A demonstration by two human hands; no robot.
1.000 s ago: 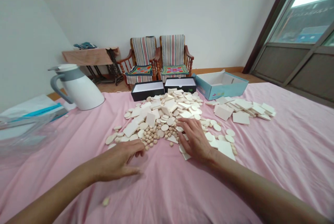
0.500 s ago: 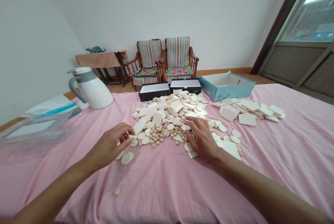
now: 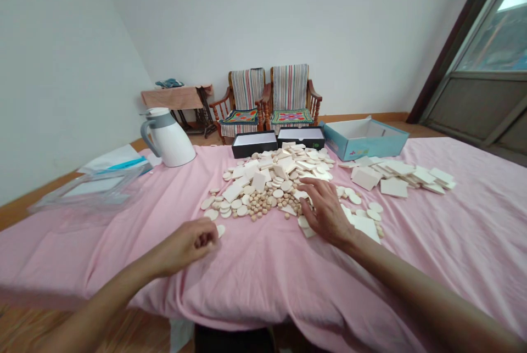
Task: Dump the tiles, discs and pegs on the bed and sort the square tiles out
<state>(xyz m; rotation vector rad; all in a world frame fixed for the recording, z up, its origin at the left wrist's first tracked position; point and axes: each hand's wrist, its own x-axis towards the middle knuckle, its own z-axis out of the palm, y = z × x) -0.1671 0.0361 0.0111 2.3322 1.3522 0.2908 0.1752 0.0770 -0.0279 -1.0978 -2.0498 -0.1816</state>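
Note:
A heap of pale wooden pieces point(image 3: 259, 180) lies mid-table: square tiles, round discs and small bead-like bits. My left hand point(image 3: 191, 246) is at the near left of the heap, its fingers curled in; whatever it may hold is hidden. Just past its fingertips a round wooden disc point(image 3: 221, 230) lies on the cloth. At the heap's right side, my right hand point(image 3: 329, 213) rests with fingers apart, touching or just above the pieces. A square tile point(image 3: 365, 227) and several discs lie by its wrist.
Pink cloth point(image 3: 255, 270) covers the table. Behind the heap stand two black boxes point(image 3: 254, 150) and a blue box point(image 3: 370, 147). Square tiles point(image 3: 395, 177) are piled at right. A white jug point(image 3: 175, 144) and clear plastic packaging point(image 3: 94, 185) sit at left.
My left hand has drawn back from the discs toward the near edge, and its fingers have curled in. The right hand stays about where it was. The view has tilted down and turned left.

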